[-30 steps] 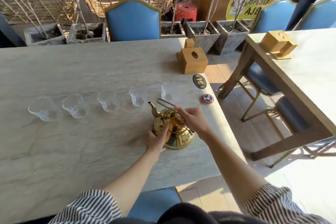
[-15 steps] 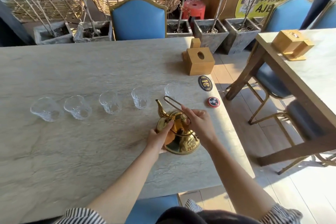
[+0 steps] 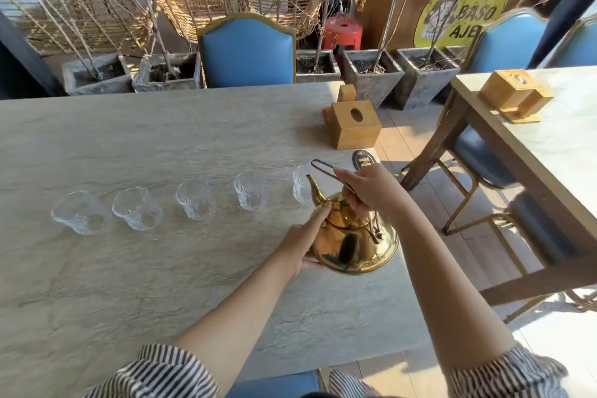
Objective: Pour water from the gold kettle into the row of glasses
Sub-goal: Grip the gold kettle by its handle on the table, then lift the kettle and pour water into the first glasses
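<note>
The gold kettle point(image 3: 352, 242) is at the right side of the stone table point(image 3: 161, 284), its spout pointing up and away toward the rightmost glass point(image 3: 301, 187). My right hand point(image 3: 371, 189) grips the thin wire handle above the lid. My left hand point(image 3: 305, 242) presses against the kettle's left side, index finger reaching up to the lid. Several clear glasses stand in a row to the left: one point(image 3: 250, 191), one point(image 3: 195, 199), one point(image 3: 137, 208) and the leftmost point(image 3: 80, 212). All look empty.
A wooden tissue box point(image 3: 353, 126) and a dark oval sign point(image 3: 365, 158) stand behind the kettle near the table's right edge. A blue chair point(image 3: 247, 52) faces me across the table. A second table point(image 3: 555, 145) with chairs is at the right.
My right hand has taken hold of the wire handle and raised it upright. The kettle has shifted slightly toward the rightmost glass. The left hand stays on its side.
</note>
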`<state>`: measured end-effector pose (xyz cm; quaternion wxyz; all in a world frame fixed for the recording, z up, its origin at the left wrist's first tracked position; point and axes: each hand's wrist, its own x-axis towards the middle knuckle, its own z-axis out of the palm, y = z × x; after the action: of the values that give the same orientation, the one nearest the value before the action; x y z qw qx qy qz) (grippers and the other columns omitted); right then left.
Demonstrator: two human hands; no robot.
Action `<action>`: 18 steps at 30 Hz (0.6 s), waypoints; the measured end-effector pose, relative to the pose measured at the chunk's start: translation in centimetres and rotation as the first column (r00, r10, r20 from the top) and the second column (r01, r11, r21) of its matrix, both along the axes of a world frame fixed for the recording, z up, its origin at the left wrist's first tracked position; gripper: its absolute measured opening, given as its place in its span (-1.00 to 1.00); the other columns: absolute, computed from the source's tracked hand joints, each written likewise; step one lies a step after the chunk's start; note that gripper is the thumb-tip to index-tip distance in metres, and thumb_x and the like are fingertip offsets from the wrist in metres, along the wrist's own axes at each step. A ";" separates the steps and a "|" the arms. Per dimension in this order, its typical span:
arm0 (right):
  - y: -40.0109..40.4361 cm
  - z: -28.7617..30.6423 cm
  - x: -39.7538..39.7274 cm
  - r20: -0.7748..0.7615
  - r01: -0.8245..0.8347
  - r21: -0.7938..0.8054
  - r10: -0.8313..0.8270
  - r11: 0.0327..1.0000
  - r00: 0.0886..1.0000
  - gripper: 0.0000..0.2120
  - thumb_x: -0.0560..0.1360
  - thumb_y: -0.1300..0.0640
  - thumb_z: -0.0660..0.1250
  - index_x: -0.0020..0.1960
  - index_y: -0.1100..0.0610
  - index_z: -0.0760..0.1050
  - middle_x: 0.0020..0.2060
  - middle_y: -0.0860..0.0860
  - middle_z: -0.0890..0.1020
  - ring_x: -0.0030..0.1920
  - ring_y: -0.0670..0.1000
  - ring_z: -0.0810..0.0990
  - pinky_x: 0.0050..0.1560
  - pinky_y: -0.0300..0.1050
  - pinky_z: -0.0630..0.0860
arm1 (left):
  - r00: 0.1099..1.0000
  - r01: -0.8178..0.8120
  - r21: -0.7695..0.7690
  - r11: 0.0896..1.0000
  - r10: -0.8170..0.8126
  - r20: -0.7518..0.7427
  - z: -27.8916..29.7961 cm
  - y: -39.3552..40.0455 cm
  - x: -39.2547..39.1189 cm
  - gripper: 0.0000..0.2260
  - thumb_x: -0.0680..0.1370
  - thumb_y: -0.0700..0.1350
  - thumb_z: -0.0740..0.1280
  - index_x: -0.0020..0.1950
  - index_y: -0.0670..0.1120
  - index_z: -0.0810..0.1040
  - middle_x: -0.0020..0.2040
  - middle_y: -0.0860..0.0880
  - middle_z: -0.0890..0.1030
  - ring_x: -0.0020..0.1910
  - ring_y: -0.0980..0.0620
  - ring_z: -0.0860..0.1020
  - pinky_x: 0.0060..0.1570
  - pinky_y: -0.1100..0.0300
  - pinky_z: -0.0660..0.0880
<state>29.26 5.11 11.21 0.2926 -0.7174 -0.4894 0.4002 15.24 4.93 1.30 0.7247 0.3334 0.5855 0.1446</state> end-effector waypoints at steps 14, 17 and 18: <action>4.5 2.1 0.3 0.091 -0.025 -0.208 0.045 0.978 0.995 -0.62 0.62 0.07 0.17 -0.09 0.34 0.61 -0.49 0.10 0.57 -0.65 -0.05 0.45 -0.60 -0.25 0.36 | 0.993 0.033 -0.134 0.990 -0.018 0.113 1.8 1.3 2.1 -0.31 0.42 0.45 0.30 0.30 -0.06 0.51 0.06 -0.13 0.60 0.15 -0.22 0.64 0.06 -0.11 0.65; 5.3 2.3 0.1 0.137 -0.036 -0.238 0.070 0.970 0.988 -0.61 0.62 0.07 0.16 -0.12 0.33 0.61 -0.51 0.09 0.57 -0.68 -0.06 0.44 -0.63 -0.28 0.34 | 0.992 0.027 -0.143 0.989 -0.008 0.128 1.9 1.4 2.4 -0.35 0.42 0.45 0.29 0.24 -0.05 0.51 0.01 -0.11 0.58 0.17 -0.23 0.62 0.08 -0.13 0.63; 5.5 2.4 0.0 0.158 -0.040 -0.251 0.081 0.967 0.984 -0.61 0.62 0.06 0.16 -0.14 0.31 0.61 -0.53 0.07 0.56 -0.69 -0.07 0.43 -0.64 -0.28 0.33 | 0.992 0.022 -0.146 0.989 -0.003 0.129 1.9 1.5 2.5 -0.36 0.42 0.45 0.29 0.22 -0.04 0.51 0.01 -0.11 0.58 0.17 -0.23 0.62 0.09 -0.14 0.63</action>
<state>29.29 10.61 13.63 0.1464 -0.7640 -0.4802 0.4053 17.73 6.39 3.23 0.7843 0.2728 0.5446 0.1178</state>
